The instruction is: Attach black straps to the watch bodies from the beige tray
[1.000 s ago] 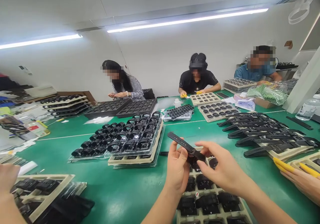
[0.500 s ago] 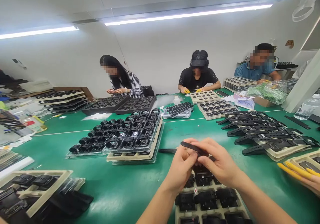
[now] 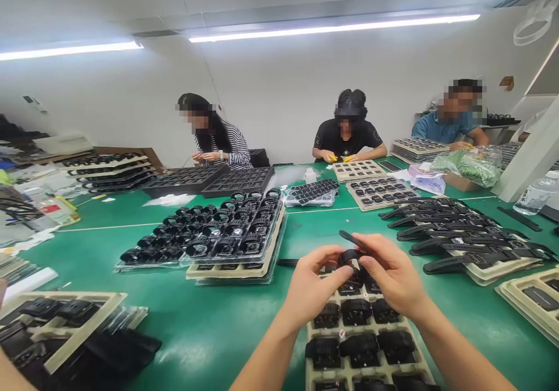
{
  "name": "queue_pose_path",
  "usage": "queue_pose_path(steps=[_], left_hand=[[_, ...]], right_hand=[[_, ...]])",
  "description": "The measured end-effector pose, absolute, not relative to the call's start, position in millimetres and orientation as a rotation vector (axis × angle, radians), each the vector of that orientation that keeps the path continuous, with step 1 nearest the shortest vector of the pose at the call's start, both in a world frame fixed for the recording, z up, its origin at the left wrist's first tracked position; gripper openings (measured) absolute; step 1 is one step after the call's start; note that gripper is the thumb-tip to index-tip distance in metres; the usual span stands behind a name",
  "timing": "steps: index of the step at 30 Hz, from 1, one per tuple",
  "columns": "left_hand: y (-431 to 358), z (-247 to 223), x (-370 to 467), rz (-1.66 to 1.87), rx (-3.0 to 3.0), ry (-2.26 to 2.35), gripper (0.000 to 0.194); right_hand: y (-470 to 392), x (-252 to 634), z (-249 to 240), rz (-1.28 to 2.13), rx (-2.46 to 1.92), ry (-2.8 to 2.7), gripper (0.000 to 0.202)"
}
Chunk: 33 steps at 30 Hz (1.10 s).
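A black watch with a dark strap (image 3: 349,255) is held between my two hands, over the far end of a beige tray (image 3: 345,333). My left hand (image 3: 318,280) pinches the watch from the left, thumb and fingers on its curved strap. From the right, my right hand (image 3: 390,269) grips the other strap part, whose free end points up and left. Rows of black watches (image 3: 360,349) fill the tray's compartments below my hands. A strap end (image 3: 288,262) lies on the green table just left of my left hand.
Stacked trays of watches stand at centre left (image 3: 236,234) and right (image 3: 476,234). A beige tray (image 3: 87,336) sits at the lower left, an arm beside it. Three people work across the green table (image 3: 209,315). A bottle (image 3: 535,196) stands far right.
My hands have tilted and spread slightly, showing more of the curved strap; the strap's free end has shifted right and up. The yellow-gloved hand at the right edge has gone from view.
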<state>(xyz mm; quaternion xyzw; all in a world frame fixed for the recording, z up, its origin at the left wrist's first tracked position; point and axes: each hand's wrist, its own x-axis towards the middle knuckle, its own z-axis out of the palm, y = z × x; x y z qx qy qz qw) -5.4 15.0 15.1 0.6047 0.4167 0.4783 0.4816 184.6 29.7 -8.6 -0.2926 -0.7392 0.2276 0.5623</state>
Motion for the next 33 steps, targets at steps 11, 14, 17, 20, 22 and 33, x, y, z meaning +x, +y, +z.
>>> queue_pose_path(steps=[11, 14, 17, 20, 22, 33], left_hand=[[16, 22, -6, 1.120, 1.457, 0.933, 0.025], [17, 21, -5, 1.184, 1.274, 0.818, 0.025], [17, 19, -6, 1.200, 1.194, 0.749, 0.026], [18, 18, -7, 1.175, 1.215, 0.741, 0.028], [19, 17, -6, 1.151, 1.214, 0.778, 0.031], [21, 10, -10, 1.122, 1.401, 0.912, 0.031]], right_hand=[[32, 195, 0, 0.414, -0.637, -1.946, 0.038], [32, 195, -1, 0.407, -0.643, -1.955, 0.037], [30, 194, -1, 0.417, -0.617, -1.956, 0.038], [28, 191, 0, 0.419, -0.619, -1.948, 0.036], [27, 190, 1, 0.404, -0.634, -1.917, 0.033], [28, 187, -1, 0.381, -0.574, -1.901, 0.036]])
